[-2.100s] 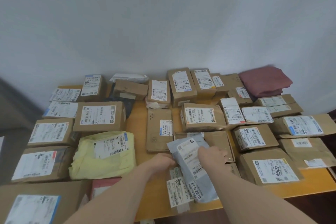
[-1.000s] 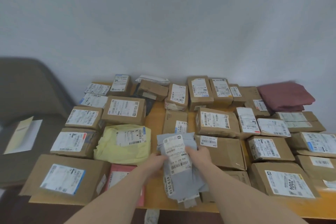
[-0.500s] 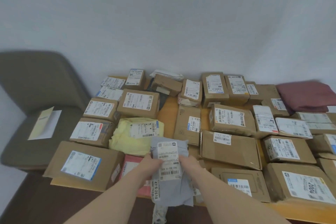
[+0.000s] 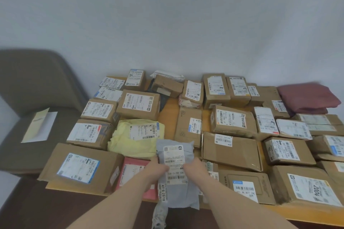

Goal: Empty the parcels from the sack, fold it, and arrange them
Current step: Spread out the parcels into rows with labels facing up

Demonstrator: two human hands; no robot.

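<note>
Lifted off the flat boxes since a moment ago, the grey mailer (image 4: pixel 176 169) now hangs over the table's (image 4: pixel 168 115) near edge. Left hand (image 4: pixel 158 168) and right hand (image 4: pixel 194 167) pinch its sides, beside the yellow bag (image 4: pixel 135 138).

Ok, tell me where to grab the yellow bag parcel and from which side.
Take the yellow bag by its left and near edges, coming from the front left. It is soft and crumpled there, so loose folds give fingers something to pinch. Its right near corner is covered by the grey bag that the left hand and right hand hold, and boxes crowd its far side.
</note>
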